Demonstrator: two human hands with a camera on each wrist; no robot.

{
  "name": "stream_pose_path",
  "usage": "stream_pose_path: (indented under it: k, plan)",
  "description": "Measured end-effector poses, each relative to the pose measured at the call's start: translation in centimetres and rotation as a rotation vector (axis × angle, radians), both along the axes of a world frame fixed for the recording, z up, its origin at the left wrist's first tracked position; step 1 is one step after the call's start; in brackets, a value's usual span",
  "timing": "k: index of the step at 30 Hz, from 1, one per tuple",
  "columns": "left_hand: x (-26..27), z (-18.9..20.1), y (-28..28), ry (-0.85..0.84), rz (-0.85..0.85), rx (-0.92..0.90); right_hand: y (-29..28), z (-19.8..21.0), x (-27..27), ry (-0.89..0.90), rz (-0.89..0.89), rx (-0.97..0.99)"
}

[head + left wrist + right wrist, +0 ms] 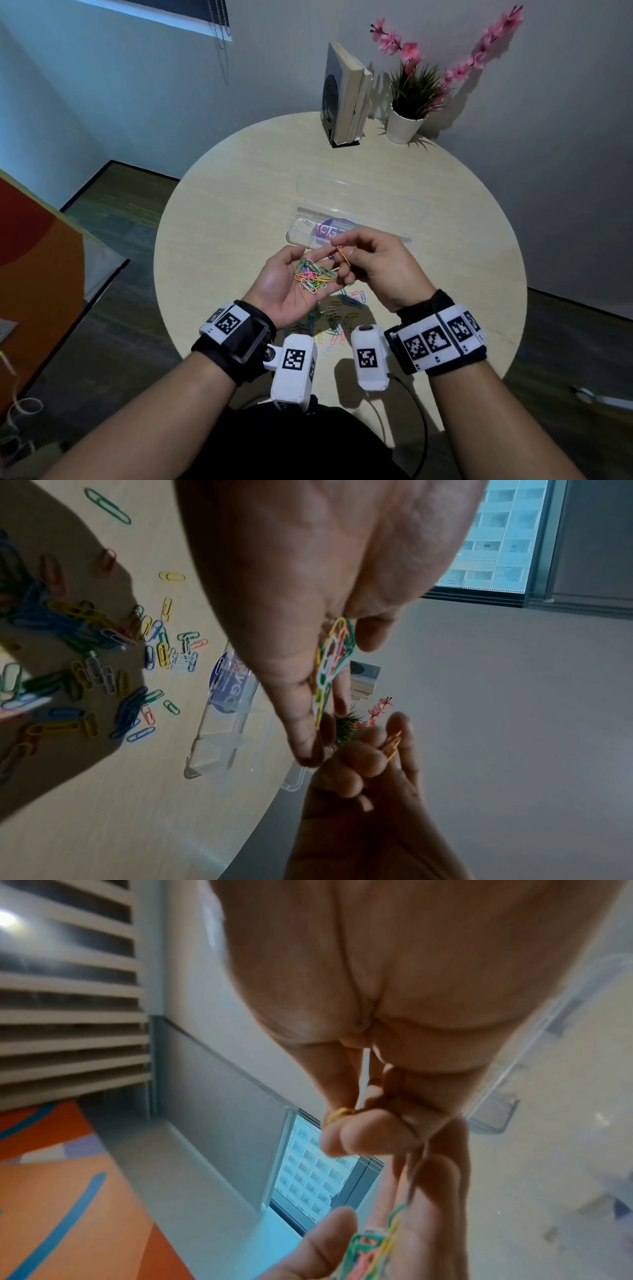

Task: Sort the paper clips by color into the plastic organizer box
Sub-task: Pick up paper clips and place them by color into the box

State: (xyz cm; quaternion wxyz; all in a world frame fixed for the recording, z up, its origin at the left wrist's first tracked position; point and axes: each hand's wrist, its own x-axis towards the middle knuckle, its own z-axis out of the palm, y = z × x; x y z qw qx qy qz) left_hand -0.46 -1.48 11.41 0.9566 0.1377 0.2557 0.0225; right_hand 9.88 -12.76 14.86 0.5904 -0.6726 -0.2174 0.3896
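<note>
The left hand (pixel 291 284) cups mixed paper clips (pixel 313 277) in a loose, flat grip, the right hand (pixel 373 270) pinches yellow clips (pixel 343 256), and both partly hide the organizer box (pixel 346 219).

At the far table edge (pixel 239 164) — upright books (pixel 346 99) in a black holder, beside a white potted plant (pixel 409 102) with pink flowers (pixel 479 54).

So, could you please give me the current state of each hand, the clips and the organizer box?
left hand: palm up, cupping mixed paper clips.
right hand: pinching yellow paper clips.
loose paper clips: scattered on the table, unsorted.
organizer box: lid open, few clips inside.
</note>
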Motion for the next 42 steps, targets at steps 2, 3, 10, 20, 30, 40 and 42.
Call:
stream_pose_path:
  k: [2,3,10,20,30,40,42]
  plan:
    - [0.0,0.1,-0.1,-0.014,-0.013,0.015,0.0,0.1,-0.2,-0.009,0.009,-0.027]
    - [0.1,0.2,0.0,-0.015,-0.026,0.022,0.1,0.2,-0.3,-0.045,0.025,-0.055]
    - [0.5,0.0,0.1,0.025,-0.026,0.035,0.4,0.3,-0.3,-0.138,0.052,-0.121]
    - [0.7,-0.2,0.4,0.059,-0.034,0.033,0.4,1.2,-0.8,-0.76,0.306,-0.451]
    - [0.9,0.2,0.4,0.019,-0.031,0.013,0.0,0.9,-0.7,-0.671,0.12,-0.245]
    - [1.1,0.0,0.2,0.007,-0.058,0.019,0.4,0.0,-0.4,-0.719,0.139,-0.337]
    - [1.1,0.1,0.3,0.021,-0.046,0.037,0.3,0.3,-0.5,-0.809,0.202,-0.36]
